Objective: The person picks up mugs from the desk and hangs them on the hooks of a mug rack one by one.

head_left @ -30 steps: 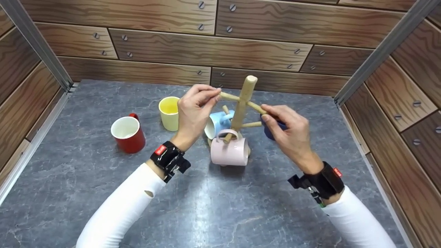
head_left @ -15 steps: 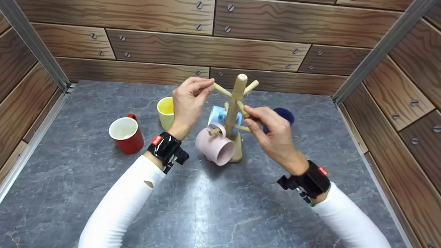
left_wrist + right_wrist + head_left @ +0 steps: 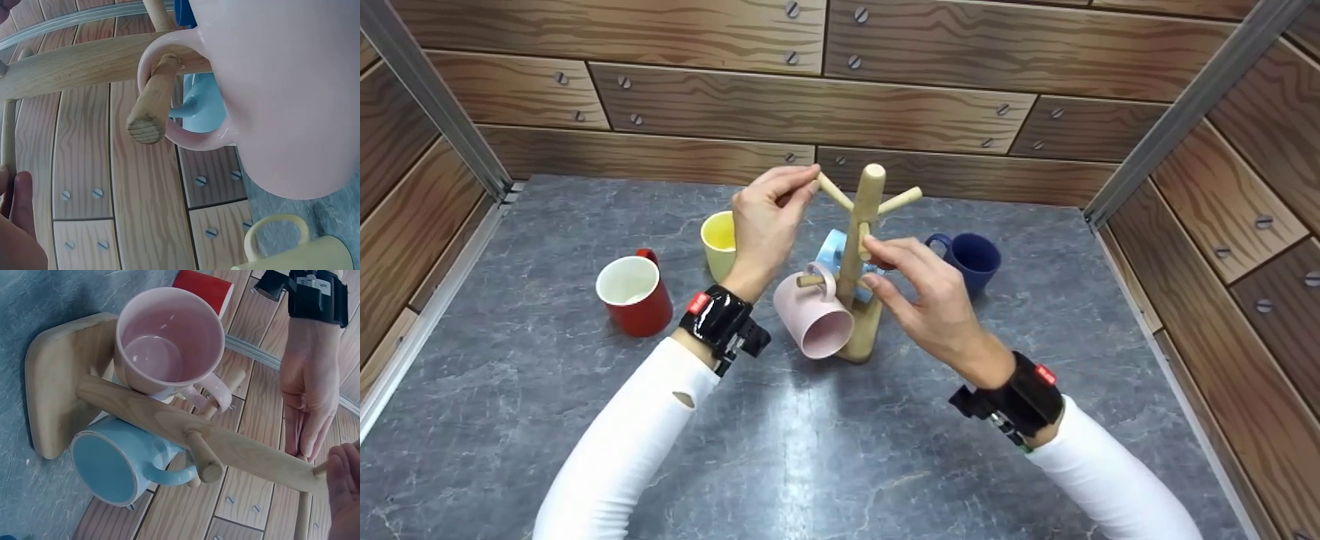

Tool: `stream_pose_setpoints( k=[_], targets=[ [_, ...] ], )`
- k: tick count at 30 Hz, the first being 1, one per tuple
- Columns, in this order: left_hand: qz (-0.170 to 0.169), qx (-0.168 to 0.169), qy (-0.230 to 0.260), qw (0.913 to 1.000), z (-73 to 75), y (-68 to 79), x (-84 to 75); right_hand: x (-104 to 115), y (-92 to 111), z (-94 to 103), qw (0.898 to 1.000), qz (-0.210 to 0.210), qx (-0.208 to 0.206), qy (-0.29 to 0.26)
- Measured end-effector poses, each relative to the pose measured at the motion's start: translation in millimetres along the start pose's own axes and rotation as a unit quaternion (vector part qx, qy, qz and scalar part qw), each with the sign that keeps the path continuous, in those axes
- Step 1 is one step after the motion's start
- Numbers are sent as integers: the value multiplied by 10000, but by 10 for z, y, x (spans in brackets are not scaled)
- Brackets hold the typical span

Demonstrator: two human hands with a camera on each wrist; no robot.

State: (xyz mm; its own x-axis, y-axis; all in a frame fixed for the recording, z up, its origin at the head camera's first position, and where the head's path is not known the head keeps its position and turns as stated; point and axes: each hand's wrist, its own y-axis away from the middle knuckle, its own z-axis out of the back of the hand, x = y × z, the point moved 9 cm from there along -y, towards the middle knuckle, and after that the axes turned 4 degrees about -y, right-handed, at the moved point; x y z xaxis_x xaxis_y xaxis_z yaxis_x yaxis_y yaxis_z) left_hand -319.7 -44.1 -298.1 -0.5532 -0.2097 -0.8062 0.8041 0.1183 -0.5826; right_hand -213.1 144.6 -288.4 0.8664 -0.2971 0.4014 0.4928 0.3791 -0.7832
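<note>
A wooden mug tree (image 3: 852,262) stands on the table with its pegs pointing several ways. My left hand (image 3: 769,217) pinches the end of its upper left peg (image 3: 835,192). My right hand (image 3: 926,289) has index finger and thumb at the upper front peg (image 3: 864,238), gripping it near its end. By its handle, a pink mug (image 3: 814,315) hangs from a lower peg on the left, mouth tilted toward the front right. Behind the post, a light blue mug (image 3: 124,461) hangs from another lower peg, partly hidden in the head view.
On the table (image 3: 735,450), a red mug (image 3: 637,300) stands at the left. A yellow mug (image 3: 720,244) is partly behind my left hand, and a navy mug (image 3: 975,262) stands back right. Wood-patterned walls (image 3: 735,97) enclose the back and sides.
The mug tree has turned, carrying the pink mug leftward and swinging the right-hand peg to the front. My right hand has moved left with it, uncovering the navy mug. My left hand shifted slightly left.
</note>
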Motion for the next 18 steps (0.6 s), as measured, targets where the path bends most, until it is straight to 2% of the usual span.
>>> stream_pose_setpoints(
  k=[3,6,9,13,18],
  targets=[
    [-192,143,64,9997,-5,23,1,-25,16,59,10000,-22,-57,7],
    [-433,408,201,9980,-16,71,12,-82,47,156,9996,-86,-284,-12],
    [-555,651,137,9962,-1,141,60,-173,110,274,9982,-243,-546,65],
    [-480,953,-417,9934,57,239,191,-353,241,464,9940,-645,-821,337],
    [-403,1455,-1179,9815,141,380,357,-695,429,702,9851,-1333,-901,611]
  ],
)
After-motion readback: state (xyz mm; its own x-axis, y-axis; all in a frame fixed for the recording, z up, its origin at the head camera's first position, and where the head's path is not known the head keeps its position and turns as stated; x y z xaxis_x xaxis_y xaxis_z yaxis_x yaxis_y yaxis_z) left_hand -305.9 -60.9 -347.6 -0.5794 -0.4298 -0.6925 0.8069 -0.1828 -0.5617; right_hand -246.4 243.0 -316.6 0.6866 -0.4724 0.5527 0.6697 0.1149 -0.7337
